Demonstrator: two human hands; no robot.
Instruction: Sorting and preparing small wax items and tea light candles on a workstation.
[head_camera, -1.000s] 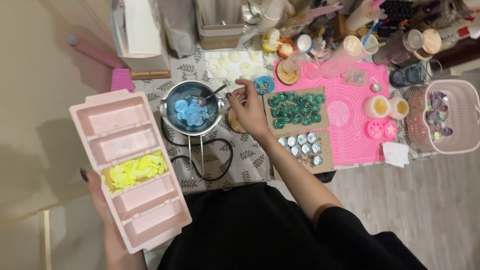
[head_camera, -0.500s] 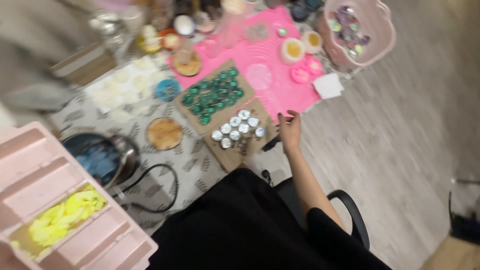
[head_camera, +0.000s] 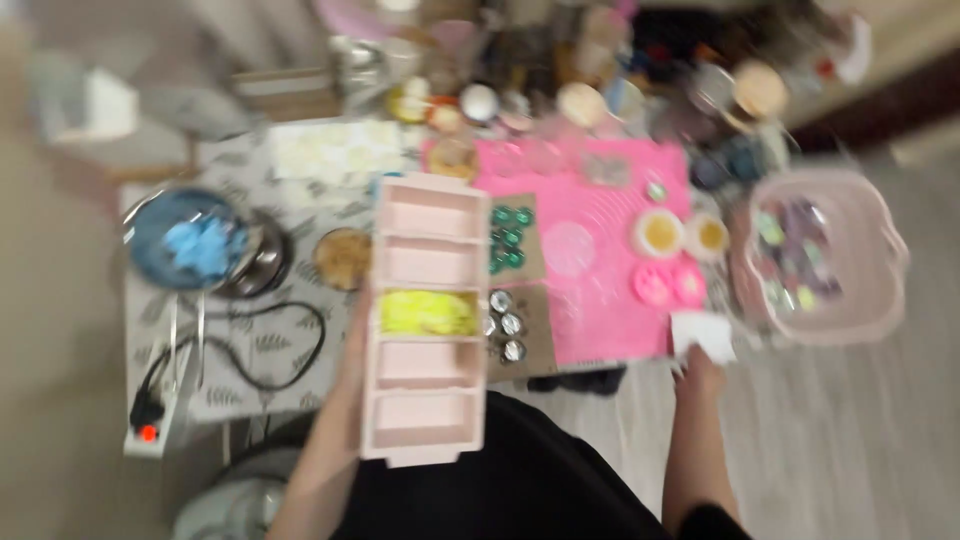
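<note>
The picture is blurred by motion. My left hand holds a long pink tray with several compartments above the middle of the table; one compartment holds yellow flakes. My right hand is at the table's front right edge, touching a white paper napkin. Whether its fingers grip the napkin is too blurred to tell. A metal pot with blue chips stands at the left.
A pink mat covers the table's right half, with green beads and silver cups on cardboard. A pink basket sits at the far right. A black cable and a power strip lie at the left.
The pink tray has moved from the left to over the table's middle. My right hand left the pot, passed the cardboard, and now reaches the white napkin at the right.
</note>
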